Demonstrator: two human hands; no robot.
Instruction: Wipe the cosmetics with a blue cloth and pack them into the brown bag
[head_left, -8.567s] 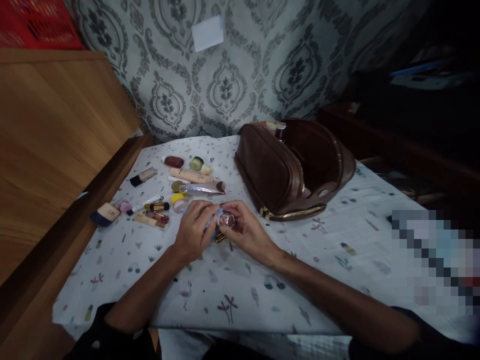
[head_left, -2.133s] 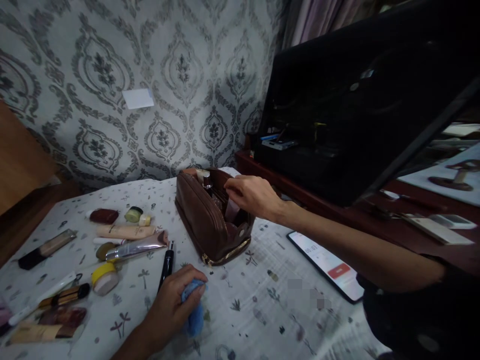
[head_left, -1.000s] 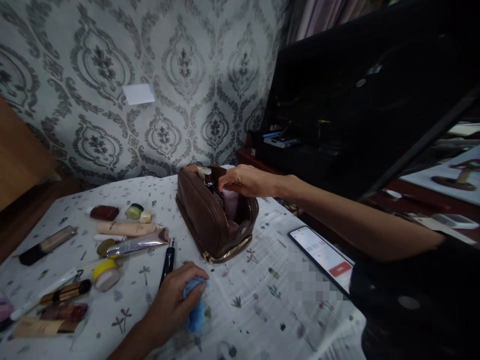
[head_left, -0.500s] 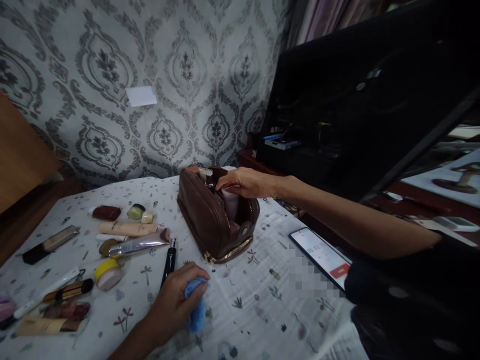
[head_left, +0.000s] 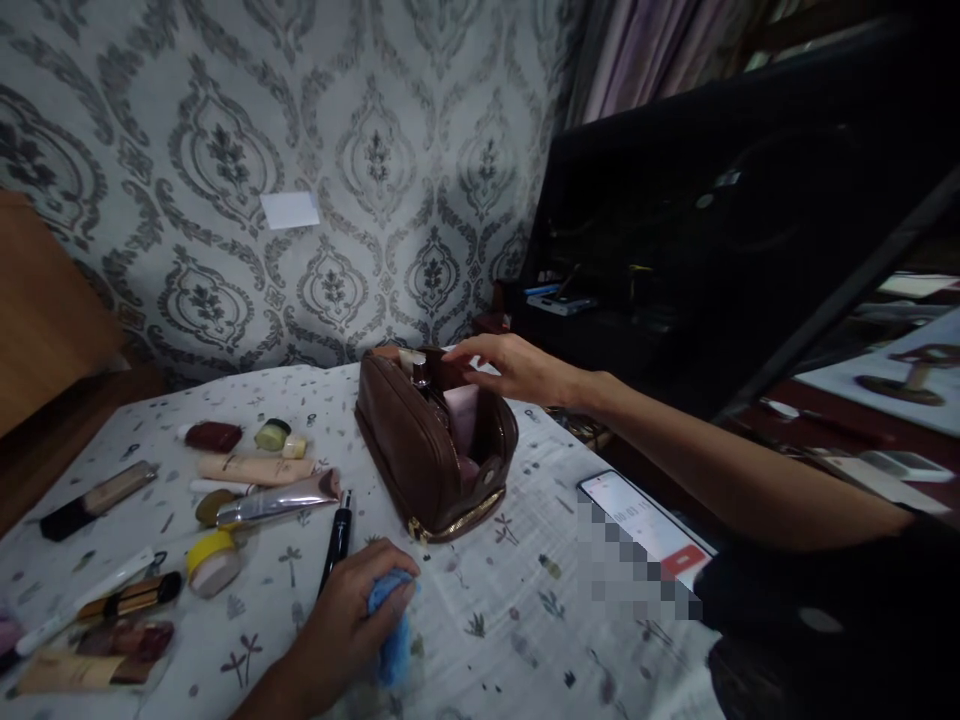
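Note:
A brown makeup bag point(head_left: 397, 440) stands unzipped on the patterned cloth, with a silver-capped bottle point(head_left: 421, 372) and a pink tube point(head_left: 463, 412) inside. My right hand point(head_left: 506, 365) hovers over the bag's opening, fingers apart, with nothing visible in them. My left hand point(head_left: 356, 605) is wrapped round a blue cloth point(head_left: 394, 640), resting on the table in front of the bag. Just beyond that hand lies a black pen-like tube point(head_left: 340, 535). To its left is a silver squeeze tube point(head_left: 281, 500), beside a yellow-lidded jar point(head_left: 212, 563).
More cosmetics spread over the left side, among them a foundation bottle point(head_left: 97, 500), a beige tube point(head_left: 255, 468) and a dark red item point(head_left: 213, 436). A phone point(head_left: 637, 525) showing a timer lies at the right. Behind it stands a large black screen point(head_left: 712, 230).
My right hand has lifted slightly from the bottle in the bag, and its fingers have spread. My left hand still holds the blue cloth. The view has tilted up a little.

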